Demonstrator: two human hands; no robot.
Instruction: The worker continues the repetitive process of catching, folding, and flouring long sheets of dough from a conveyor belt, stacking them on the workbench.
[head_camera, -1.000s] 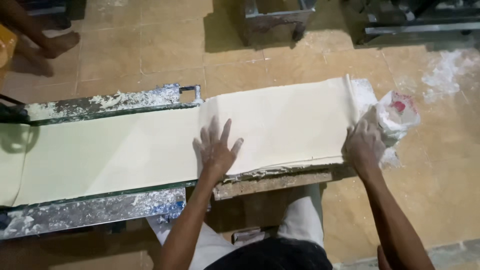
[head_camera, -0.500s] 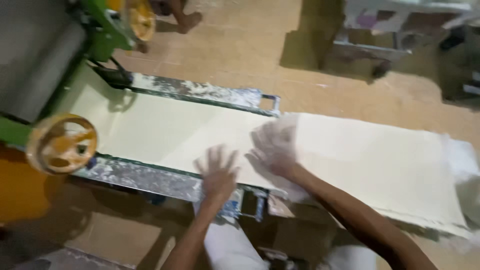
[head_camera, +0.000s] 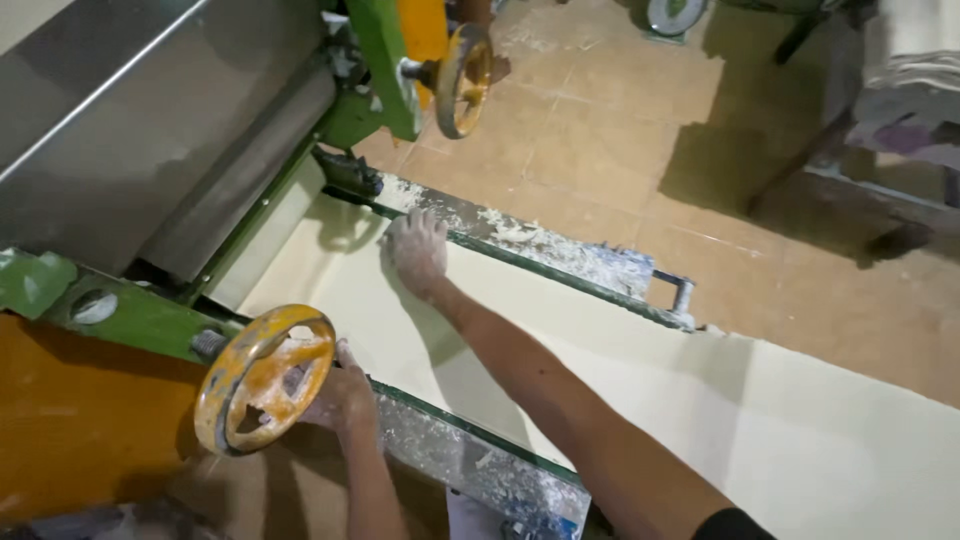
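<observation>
A long pale sheet of dough (head_camera: 620, 390) lies on the metal tray (head_camera: 560, 255) of a green and orange rolling machine (head_camera: 150, 150). My right hand (head_camera: 416, 250), dusted with flour, rests flat with fingers spread on the far edge of the dough, close to the roller. Partly hidden behind the near yellow handwheel (head_camera: 262, 378) is my left hand (head_camera: 345, 395), at the tray's near edge; whether it grips the wheel is unclear.
A second yellow handwheel (head_camera: 462, 78) sits on the machine's far side. Flour clumps lie along both tray rails. Beyond is a tan tiled floor (head_camera: 640, 130), with a metal stand and stacked items (head_camera: 880, 120) at the top right.
The view swung left from the dough's far end to the machine. My right hand left the sheet's end and slid along the dough to the roller. My left hand went to the near handwheel.
</observation>
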